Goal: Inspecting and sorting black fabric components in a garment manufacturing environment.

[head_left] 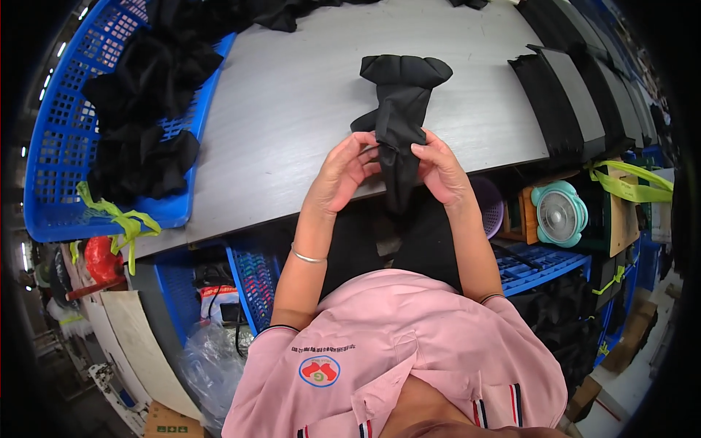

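A black cloth piece [401, 109], narrow with a wide flared end, lies partly on the grey table and hangs over its near edge. My left hand [347, 171] pinches its left side, fingers bent against the fabric. On the opposite side my right hand [442, 166] grips it between thumb and fingers. The flared end points away from me, and the lower part dangles between my wrists. Folds hide some of my fingertips.
At the left stands a blue plastic basket [55, 168] heaped with black cloth pieces [150, 80]. Stacks of flat black and grey pieces [566, 95] line the table's right side. Below the right edge are a small turquoise fan [560, 212] and a purple basket [488, 206].
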`<state>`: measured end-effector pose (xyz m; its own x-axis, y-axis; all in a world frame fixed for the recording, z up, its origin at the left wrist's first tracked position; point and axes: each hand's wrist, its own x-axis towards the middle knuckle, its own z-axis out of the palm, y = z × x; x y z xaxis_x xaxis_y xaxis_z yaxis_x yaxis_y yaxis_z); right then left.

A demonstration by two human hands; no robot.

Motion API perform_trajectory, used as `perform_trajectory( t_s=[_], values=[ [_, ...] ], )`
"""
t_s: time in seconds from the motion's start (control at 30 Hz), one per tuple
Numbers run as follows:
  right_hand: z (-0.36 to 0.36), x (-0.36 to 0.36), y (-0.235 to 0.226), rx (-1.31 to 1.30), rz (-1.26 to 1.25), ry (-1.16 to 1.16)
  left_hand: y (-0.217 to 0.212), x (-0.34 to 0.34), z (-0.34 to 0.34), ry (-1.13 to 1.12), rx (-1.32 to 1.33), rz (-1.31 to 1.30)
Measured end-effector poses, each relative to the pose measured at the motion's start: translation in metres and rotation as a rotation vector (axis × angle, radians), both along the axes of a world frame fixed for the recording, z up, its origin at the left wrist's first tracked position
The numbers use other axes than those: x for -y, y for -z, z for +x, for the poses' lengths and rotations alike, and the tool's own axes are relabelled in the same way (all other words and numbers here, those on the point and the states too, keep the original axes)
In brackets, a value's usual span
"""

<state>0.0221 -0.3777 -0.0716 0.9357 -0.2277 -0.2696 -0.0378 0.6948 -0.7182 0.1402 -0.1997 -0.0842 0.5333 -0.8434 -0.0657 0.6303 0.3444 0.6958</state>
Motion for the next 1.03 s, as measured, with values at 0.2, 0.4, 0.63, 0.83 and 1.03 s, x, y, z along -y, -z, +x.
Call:
perform_trajectory(
  t_s=[0.2, 0.4, 0.63, 0.83, 1.03],
  values=[
    [-0.006, 0.005, 0.020, 0.114, 0.232, -0.096, -0.001, 0.022, -0.010, -0.022, -0.305, -0.029],
    [-0.014, 0.015, 0.053, 0.285, 0.402, -0.132, 0.024, 0.025, -0.002, 0.104, -0.255, -0.223],
    [-0.013, 0.015, 0.068, 0.439, 0.615, -0.029, 0.015, 0.044, -0.010, 0.178, -0.544, -0.262],
    [-0.018, 0.018, 0.082, 0.280, 0.323, 0.103, 0.017, 0.047, -0.007, 0.229, -0.459, -0.276],
    [-0.001, 0.019, 0.034, 0.166, 0.043, -0.115, 0.041, 0.022, 0.018, 0.252, -0.182, -0.288]
  ],
)
